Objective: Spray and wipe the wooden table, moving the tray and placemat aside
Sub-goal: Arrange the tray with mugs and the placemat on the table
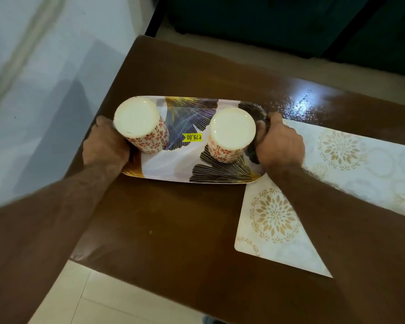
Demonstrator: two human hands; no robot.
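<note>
An oblong tray (173,164) with a leaf print and a yellow price sticker lies across the left part of the dark wooden table (164,225). Two cups with red flower patterns stand upside down on it, one at the left end (142,125) and one at the right end (230,136). My left hand (105,143) grips the tray's left end. My right hand (279,143) grips its right end, which overlaps a white placemat (274,218) with gold flower medallions. My right forearm crosses over the placemat.
A wet, glossy patch (299,106) shines on the table beyond the tray's right end. A pale wall (45,90) runs close along the table's left edge. Light floor tiles (98,298) show below the near edge, and dark furniture (278,24) stands beyond the far edge.
</note>
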